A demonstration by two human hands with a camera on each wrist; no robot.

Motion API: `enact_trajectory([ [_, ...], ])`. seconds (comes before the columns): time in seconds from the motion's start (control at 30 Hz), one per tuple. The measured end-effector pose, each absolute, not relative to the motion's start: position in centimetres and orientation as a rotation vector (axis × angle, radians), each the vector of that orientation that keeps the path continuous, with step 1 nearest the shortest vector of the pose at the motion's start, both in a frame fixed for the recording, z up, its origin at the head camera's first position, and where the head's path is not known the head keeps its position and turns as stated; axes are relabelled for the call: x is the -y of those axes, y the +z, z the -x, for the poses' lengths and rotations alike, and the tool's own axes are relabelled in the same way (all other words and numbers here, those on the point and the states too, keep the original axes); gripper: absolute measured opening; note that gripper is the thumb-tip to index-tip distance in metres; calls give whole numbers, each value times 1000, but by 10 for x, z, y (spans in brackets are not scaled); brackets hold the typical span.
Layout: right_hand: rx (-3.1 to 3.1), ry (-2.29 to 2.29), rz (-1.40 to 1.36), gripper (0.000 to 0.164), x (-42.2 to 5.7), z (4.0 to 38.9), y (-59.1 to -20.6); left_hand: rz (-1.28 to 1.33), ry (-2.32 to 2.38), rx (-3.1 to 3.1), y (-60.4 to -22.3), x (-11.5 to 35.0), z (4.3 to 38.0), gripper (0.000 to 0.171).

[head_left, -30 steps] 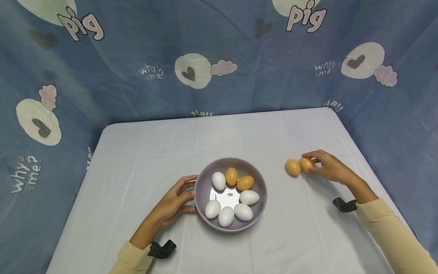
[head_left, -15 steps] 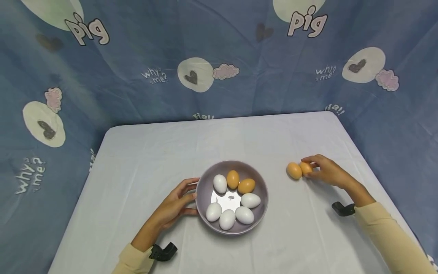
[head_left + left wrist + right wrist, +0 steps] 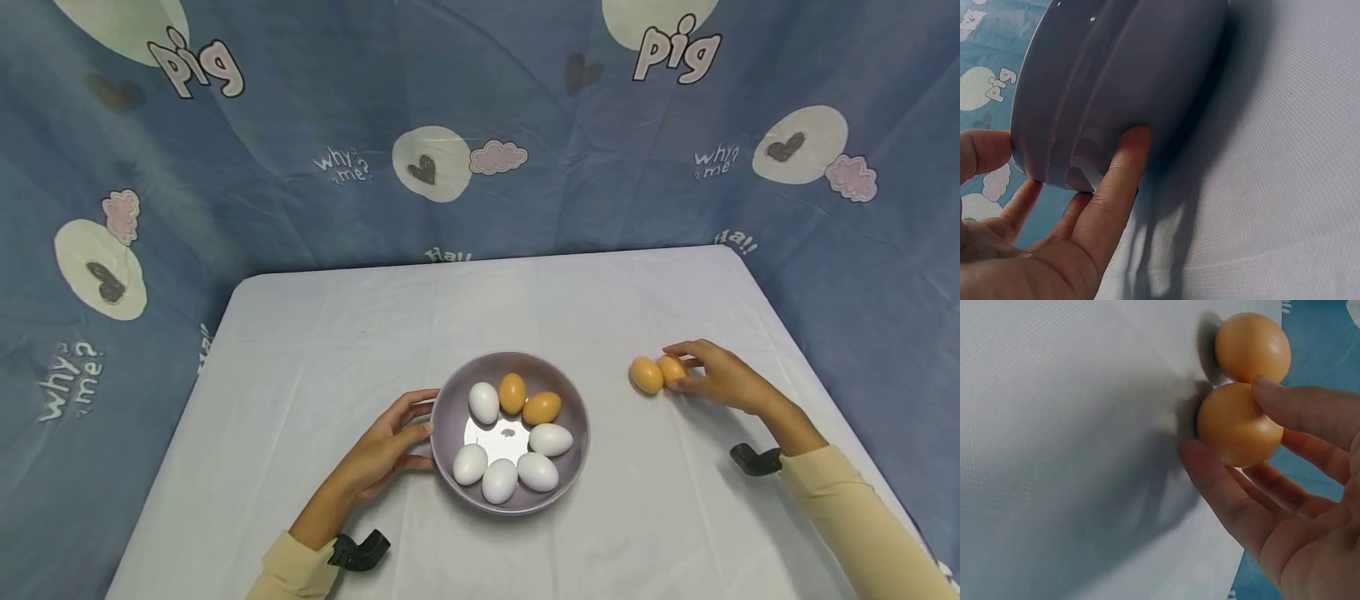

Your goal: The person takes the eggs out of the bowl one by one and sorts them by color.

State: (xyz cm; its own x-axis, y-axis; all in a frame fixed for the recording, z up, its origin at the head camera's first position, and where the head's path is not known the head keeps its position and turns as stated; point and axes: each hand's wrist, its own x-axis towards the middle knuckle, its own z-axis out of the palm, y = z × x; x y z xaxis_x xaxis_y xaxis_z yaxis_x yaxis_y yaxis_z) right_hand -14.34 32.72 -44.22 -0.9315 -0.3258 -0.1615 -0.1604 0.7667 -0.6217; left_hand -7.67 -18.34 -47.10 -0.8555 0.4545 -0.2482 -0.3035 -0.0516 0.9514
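A grey-purple bowl [image 3: 510, 507] stands near the middle of the table. Inside its wall lie two orange eggs [image 3: 542, 408] and several white eggs [image 3: 537, 472]. My left hand [image 3: 386, 446] has its extended fingertips against the bowl's left outer side, some at the rim and one lower down, as the left wrist view shows. To the right of the bowl, two more orange eggs lie side by side. My right hand [image 3: 712, 377] has thumb and fingers around the nearer orange egg [image 3: 1235, 428], partly covering it. The other orange egg [image 3: 1252, 347] rests right against it.
A white cloth covers the table [image 3: 337, 333]. Behind and beside it hangs a blue patterned curtain [image 3: 525, 100]. Black wrist mounts [image 3: 753, 454] stick out from both sleeves.
My right hand has shifted its orange egg slightly left, closing the small gap to the other one. My left hand stays at the bowl. The head view has tilted a little.
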Motion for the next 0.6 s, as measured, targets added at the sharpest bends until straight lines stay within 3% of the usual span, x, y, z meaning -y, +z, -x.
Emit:
enact_trajectory([
  [0.33,-2739,-849,367,58,-330,144,-420,-130,1945,-1739,-471,183,77,53],
  [0.6,-2922,-827,623,49,-293,144,-384,-143,1949,-1732,-472,184,78,54],
])
